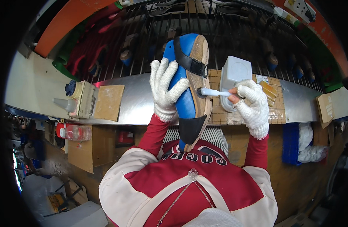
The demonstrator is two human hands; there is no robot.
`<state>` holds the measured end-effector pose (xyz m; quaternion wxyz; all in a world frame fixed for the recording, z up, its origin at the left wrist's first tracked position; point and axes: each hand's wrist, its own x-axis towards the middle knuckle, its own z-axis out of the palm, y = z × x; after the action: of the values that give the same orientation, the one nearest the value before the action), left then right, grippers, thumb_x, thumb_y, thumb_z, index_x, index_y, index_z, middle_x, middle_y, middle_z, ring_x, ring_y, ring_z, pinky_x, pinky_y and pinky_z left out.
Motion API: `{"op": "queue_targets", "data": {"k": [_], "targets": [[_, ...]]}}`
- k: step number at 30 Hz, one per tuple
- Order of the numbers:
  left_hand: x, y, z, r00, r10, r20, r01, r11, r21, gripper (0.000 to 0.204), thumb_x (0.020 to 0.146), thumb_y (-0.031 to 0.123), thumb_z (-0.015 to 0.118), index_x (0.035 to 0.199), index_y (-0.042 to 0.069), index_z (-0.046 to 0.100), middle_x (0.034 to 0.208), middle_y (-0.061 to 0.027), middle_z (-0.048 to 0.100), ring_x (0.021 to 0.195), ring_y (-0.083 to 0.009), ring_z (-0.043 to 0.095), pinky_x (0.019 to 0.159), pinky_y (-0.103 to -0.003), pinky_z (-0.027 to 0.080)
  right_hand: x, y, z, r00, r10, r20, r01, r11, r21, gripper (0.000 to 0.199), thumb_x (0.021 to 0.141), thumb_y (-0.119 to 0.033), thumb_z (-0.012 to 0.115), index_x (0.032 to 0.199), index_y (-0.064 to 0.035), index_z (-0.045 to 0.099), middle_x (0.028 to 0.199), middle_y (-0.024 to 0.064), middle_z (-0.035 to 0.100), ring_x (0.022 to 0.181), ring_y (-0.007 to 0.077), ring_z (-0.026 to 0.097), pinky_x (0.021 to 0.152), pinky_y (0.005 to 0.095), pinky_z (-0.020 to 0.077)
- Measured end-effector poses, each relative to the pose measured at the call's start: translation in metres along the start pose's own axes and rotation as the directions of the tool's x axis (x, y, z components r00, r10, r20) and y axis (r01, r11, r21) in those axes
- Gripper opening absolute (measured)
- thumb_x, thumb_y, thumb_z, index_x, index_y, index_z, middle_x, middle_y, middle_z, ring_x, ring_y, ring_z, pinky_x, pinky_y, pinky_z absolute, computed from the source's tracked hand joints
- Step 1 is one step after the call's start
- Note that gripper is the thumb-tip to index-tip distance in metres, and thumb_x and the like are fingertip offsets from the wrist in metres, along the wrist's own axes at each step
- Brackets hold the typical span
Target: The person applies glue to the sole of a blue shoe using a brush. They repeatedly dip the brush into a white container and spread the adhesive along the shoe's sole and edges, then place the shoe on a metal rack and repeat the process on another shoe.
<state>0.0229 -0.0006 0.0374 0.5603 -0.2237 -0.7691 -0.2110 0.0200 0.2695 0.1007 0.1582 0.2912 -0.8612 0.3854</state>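
A long metal workbench (136,100) crosses the middle of the frame, and behind it a dark wire rack (227,34) fills the upper half, with shoe parts dimly seen among its bars. Right of centre a brown gridded mat (215,113) lies on the bench, carrying a pale grey box-shaped container (234,73) just behind the brush. At the left of the bench sit a tan square pad (109,102) and, beside it, a cream holder with a grey nozzle bottle (66,104). Below the bench at lower left a clear plastic bottle with a red end (73,132) lies on its side.

In the centre a blue sandal on a last (187,87) stands nearly upright, toe end down toward the person's chest, tan sole edge turned right, a black strap across its upper part and a black toe piece below. The left hand (164,89), in a white knit glove, wraps its fingers around the blue side from the left. The right hand (251,106), also gloved, is closed around a small white-handled brush (215,92), whose tip touches the sole edge at mid-height.
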Motion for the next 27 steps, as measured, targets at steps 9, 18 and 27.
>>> {"op": "queue_targets", "data": {"k": [9, 18, 27], "targets": [[0.0, -0.008, 0.007, 0.998, -0.009, -0.062, 0.01, 1.0, 0.019, 0.04, 0.081, 0.026, 0.078, 0.118, 0.025, 0.063, 0.138, -0.0171, 0.058, 0.133, -0.0397, 0.052, 0.115, -0.061, 0.031, -0.024, -0.001, 0.017, 0.995, 0.097, -0.027, -0.089, 0.974, 0.207, 0.019, 0.08, -0.023, 0.078, 0.09, -0.007, 0.076, 0.086, 0.005, 0.063, 0.078, 0.0213, 0.056, 0.075, 0.0343, 0.0413], [0.001, -0.011, 0.012, 0.992, -0.036, -0.118, 0.041, 0.999, 0.032, 0.039, 0.086, 0.029, 0.075, 0.121, 0.022, 0.061, 0.142, -0.0181, 0.055, 0.136, -0.0395, 0.05, 0.116, -0.061, 0.03, -0.029, -0.006, 0.013, 0.998, 0.012, -0.068, 0.0, 0.985, 0.174, 0.017, 0.076, -0.016, 0.082, 0.09, -0.007, 0.077, 0.087, 0.0058, 0.065, 0.086, 0.0216, 0.058, 0.076, 0.034, 0.0443], [0.002, -0.001, 0.026, 0.958, -0.11, -0.264, 0.113, 0.994, 0.0, 0.04, 0.089, 0.03, 0.072, 0.124, 0.017, 0.058, 0.143, -0.0203, 0.054, 0.136, -0.0401, 0.05, 0.116, -0.061, 0.03, 0.022, 0.002, 0.02, 0.99, 0.11, -0.09, -0.083, 0.962, 0.26, 0.014, 0.086, -0.012, 0.074, 0.093, 0.0008, 0.074, 0.085, 0.0042, 0.059, 0.073, 0.0118, 0.055, 0.063, 0.0271, 0.0419]]}}
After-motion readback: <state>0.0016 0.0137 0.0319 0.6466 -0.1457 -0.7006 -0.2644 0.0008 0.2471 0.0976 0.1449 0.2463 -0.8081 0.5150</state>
